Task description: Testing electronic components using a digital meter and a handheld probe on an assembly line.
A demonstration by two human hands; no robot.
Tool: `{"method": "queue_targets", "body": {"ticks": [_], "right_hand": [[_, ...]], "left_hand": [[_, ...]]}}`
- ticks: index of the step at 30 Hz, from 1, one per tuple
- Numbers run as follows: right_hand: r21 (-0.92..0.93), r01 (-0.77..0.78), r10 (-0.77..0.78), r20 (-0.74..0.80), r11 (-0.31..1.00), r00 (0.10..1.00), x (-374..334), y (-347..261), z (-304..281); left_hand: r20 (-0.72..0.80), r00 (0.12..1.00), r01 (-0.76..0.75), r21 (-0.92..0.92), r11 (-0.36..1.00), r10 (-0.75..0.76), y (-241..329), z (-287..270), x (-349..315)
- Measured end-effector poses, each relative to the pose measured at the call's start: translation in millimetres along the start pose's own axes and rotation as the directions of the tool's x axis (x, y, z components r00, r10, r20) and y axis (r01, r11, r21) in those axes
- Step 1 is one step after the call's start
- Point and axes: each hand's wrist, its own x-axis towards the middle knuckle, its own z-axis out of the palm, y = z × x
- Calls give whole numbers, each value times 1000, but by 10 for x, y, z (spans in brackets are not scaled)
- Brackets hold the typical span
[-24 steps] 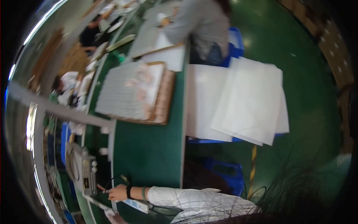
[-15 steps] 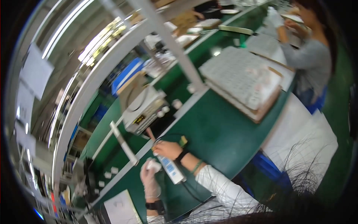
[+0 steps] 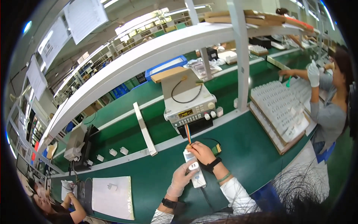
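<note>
My left hand (image 3: 181, 180), in a pale glove, grips a small white adapter block (image 3: 193, 165) pressed onto a white power strip (image 3: 195, 172) that lies on the green bench (image 3: 253, 149). My bare right hand (image 3: 201, 152), with a black wrist strap, rests at the strip's far end, fingertips on a rainbow ribbon cable (image 3: 188, 139). That cable runs up to a grey bench instrument (image 3: 189, 108) with a lit display just behind the strip.
A tray of white adapters (image 3: 283, 112) sits to the right, where a person in grey reaches over the bench. A white sheet (image 3: 112, 196) with one adapter lies at left, near another person. White upright posts (image 3: 242, 56) and a shelf stand above.
The view has swung from the right side of the bench to face the workstation. My hands stay on the power strip, the left hand now on the adapter atop it.
</note>
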Motion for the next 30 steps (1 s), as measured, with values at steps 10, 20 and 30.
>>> {"method": "queue_targets", "body": {"ticks": [10, 20, 30], "right_hand": [[-35, -47, 49, 40, 998, 998, -35, -39, -28], [69, -62, 63, -1, 996, 998, -26, -176, -16], [107, 128, -125, -32, 986, 992, 386, -742, -397]], "left_hand": [[55, 934, -354, 288, 890, 354, -168, 40, 4], [-160, 964, -258, -397, 881, 211, -329, -161, 494], [-124, 939, -291, 209, 934, 320, -445, -145, 724]]}}
